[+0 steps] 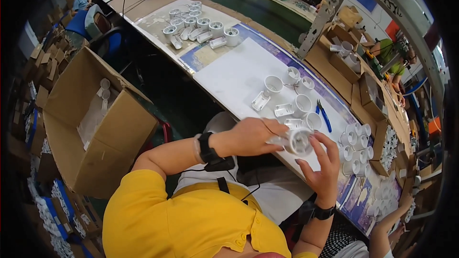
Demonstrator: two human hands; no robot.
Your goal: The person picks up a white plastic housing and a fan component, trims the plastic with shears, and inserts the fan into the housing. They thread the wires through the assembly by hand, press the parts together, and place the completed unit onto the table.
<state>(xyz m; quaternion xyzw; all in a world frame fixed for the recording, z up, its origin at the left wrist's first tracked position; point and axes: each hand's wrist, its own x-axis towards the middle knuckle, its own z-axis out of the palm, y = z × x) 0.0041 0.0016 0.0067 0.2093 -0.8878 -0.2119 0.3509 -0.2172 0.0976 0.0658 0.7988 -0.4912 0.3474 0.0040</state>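
Over the near edge of the white work board (229,74), I hold a white round plastic housing (300,143), slightly blurred, with its open end showing. My left hand (253,136) is closed at its left side, fingers pinching a small pale part there. My right hand (322,165) has its thumb and fingertips curled round the right side of the housing. Just beyond my hands stand several similar white cups, one of them a cup (302,103) joined to a half-open rectangular white case (283,110). Blue-handled pliers (324,115) lie to their right.
A large open cardboard box (103,143) stands at my left with a few white parts inside. More white housings (203,24) sit farther along the bench, and stacked white cups (356,148) at right. A metal post (325,14) rises behind; a co-worker's arm (387,224) reaches in at lower right.
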